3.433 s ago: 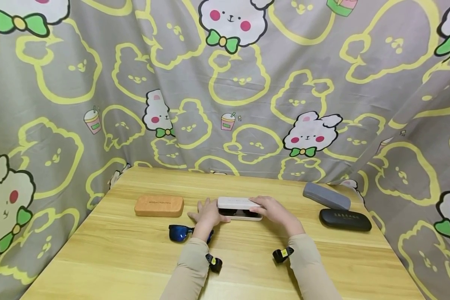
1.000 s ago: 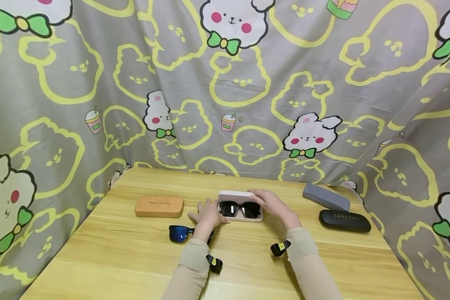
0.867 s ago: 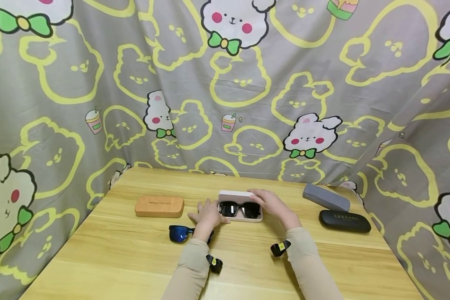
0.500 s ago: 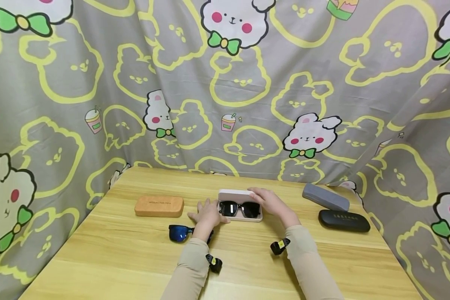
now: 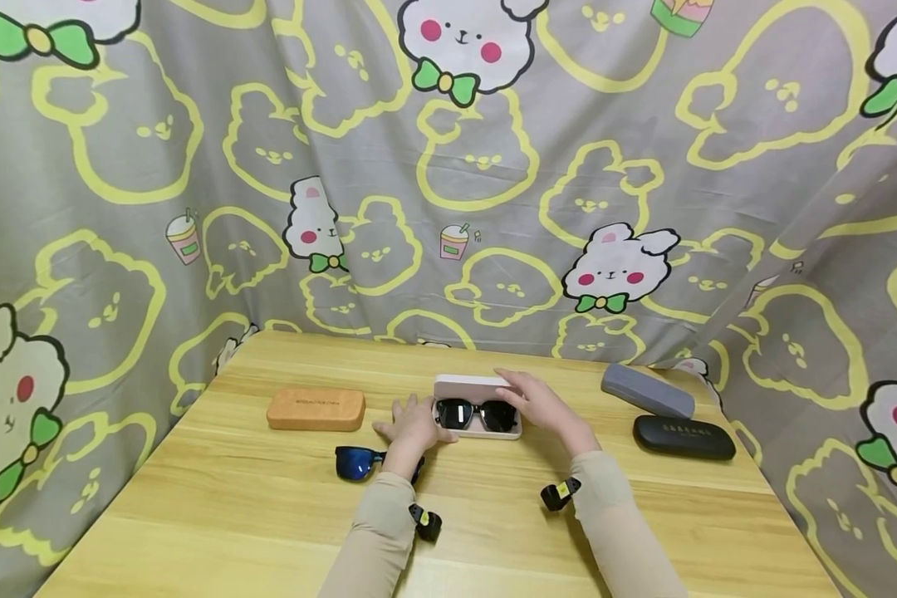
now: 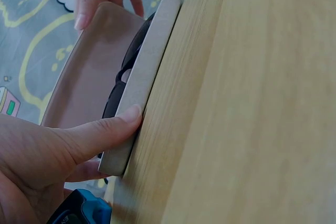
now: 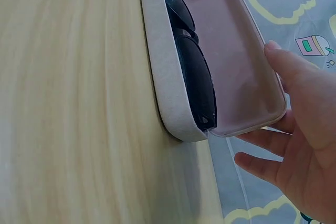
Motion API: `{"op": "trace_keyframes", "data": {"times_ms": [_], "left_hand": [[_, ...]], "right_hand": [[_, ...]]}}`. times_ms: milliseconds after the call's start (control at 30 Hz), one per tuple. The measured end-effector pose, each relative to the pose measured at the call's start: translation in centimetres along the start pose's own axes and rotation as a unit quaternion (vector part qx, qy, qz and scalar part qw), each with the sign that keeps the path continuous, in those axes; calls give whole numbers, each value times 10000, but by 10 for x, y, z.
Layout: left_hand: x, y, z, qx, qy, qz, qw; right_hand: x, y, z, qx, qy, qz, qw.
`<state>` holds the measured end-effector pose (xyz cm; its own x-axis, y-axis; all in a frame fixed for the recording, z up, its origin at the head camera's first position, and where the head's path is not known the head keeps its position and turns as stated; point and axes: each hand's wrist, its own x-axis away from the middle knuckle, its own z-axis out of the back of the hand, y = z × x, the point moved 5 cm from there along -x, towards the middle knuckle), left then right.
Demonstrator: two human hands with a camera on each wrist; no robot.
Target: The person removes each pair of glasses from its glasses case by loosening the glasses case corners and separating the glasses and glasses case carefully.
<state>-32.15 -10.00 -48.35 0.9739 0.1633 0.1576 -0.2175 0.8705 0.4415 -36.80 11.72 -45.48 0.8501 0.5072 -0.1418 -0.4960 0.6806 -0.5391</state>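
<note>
A pale glasses case [image 5: 467, 388] stands on the wooden table with its lid raised, showing a pinkish lining. Inside lies a pair of black sunglasses [image 5: 497, 415], lenses toward me. My left hand [image 5: 409, 429] holds the case's left end; in the left wrist view its thumb [image 6: 118, 125] presses on the front wall of the base. My right hand [image 5: 544, 411] grips the lid at its right end. The right wrist view shows the thumb [image 7: 291, 62] on the lid's rim and fingers behind it. Blue-lensed sunglasses [image 5: 355, 463] lie partly hidden under my left wrist.
An orange-tan glasses case [image 5: 316, 409] lies to the left on the table [image 5: 493, 540]. Toward the right edge are a grey-blue case [image 5: 647, 390] and a black case [image 5: 683, 438], both closed. A patterned curtain [image 5: 389, 166] hangs behind the table.
The lid was only partly lifted at first; my right hand has swung it up and back, bringing the black sunglasses into full view. My left hand has stayed at the case's left end.
</note>
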Motion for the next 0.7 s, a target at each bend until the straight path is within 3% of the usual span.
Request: {"op": "trace_keyframes", "data": {"times_ms": [200, 700], "left_hand": [[0, 1, 0, -31, -39, 6, 10000], [0, 1, 1, 25, -26, 0, 10000]], "right_hand": [[10, 0, 1, 22, 157, -192, 9997], [30, -2, 3, 223, 346, -77, 9991]]}}
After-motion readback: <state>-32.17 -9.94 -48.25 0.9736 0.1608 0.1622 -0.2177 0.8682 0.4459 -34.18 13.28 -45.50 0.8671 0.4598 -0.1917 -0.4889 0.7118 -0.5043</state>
